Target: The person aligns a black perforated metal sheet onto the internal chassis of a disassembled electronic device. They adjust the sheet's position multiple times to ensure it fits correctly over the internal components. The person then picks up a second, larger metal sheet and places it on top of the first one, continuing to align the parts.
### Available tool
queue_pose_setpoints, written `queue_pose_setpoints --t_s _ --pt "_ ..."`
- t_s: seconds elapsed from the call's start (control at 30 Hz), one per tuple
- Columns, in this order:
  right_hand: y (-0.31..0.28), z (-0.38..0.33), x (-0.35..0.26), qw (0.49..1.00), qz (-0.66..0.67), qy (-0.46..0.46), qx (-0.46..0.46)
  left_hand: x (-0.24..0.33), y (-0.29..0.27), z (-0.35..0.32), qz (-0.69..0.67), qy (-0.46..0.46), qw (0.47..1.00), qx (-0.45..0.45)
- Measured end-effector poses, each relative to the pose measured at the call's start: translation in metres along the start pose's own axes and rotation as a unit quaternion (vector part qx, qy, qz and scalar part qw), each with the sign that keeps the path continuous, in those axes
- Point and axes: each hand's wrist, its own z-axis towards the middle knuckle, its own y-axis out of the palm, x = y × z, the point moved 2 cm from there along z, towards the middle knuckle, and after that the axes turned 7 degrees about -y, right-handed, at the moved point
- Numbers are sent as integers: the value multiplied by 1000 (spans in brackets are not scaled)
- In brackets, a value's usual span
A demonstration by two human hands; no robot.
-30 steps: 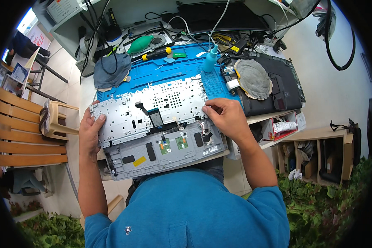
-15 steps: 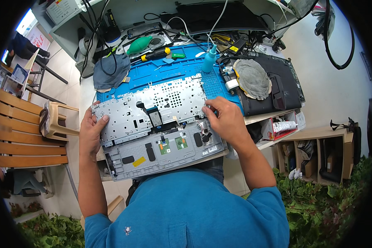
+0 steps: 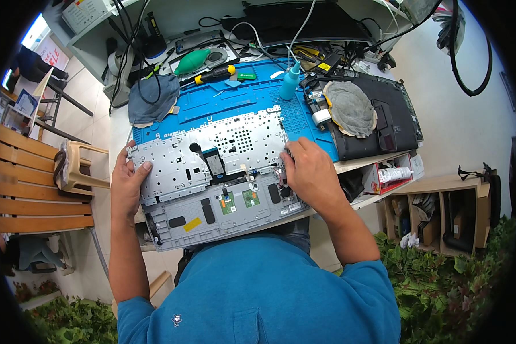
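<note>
A laptop top case [image 3: 235,223], underside up, rests tilted across the near edge of the bench. Its grey palm rest side faces me, and a perforated silver metal plate [image 3: 172,155] covers the far part. A black ribbon cable [image 3: 214,163] lies on the plate. My left hand [image 3: 131,179] grips the case's left edge, thumb on top and fingers beneath. At the right edge, my right hand [image 3: 312,172] has its fingers curled in close to the plate's corner. Whatever its fingertips pinch is hidden behind the hand.
Beyond the case lies a blue work mat [image 3: 212,109] with a teal dropper bottle [image 3: 290,81], a yellow-black screwdriver [image 3: 215,74] and a green air blower [image 3: 192,61]. A grey cloth [image 3: 350,109] sits on a black laptop part [image 3: 393,109] at right. A blue-grey cloth [image 3: 153,100] lies left.
My right hand has shifted slightly down and toward me along the case's right edge, covering more of the corner there. My left hand keeps its grip.
</note>
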Motion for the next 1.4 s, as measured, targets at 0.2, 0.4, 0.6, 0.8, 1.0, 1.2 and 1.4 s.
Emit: queue_pose_setpoints --t_s 0.2,0.4,0.6,0.8,1.0,1.2,1.4 --pt "-1 -2 3 1000 26 6 -2 4 4 -5 29 12 999 0" --pt "-6 -2 16 995 92 28 -3 5 8 -8 27 22 999 4" --pt "-12 2 42 978 196 60 49 6 5 -11 45 -4 999 11" --pt "-18 3 45 964 224 140 -7 2 8 -15 11 9 1000 14" --pt "-18 5 47 956 249 144 -56 4 10 -20 27 -13 999 21" --pt "-25 4 44 955 251 120 -102 4 10 -21 15 -40 999 28" --pt "-14 -1 45 963 233 103 -87 5 13 -21 10 -31 999 30"
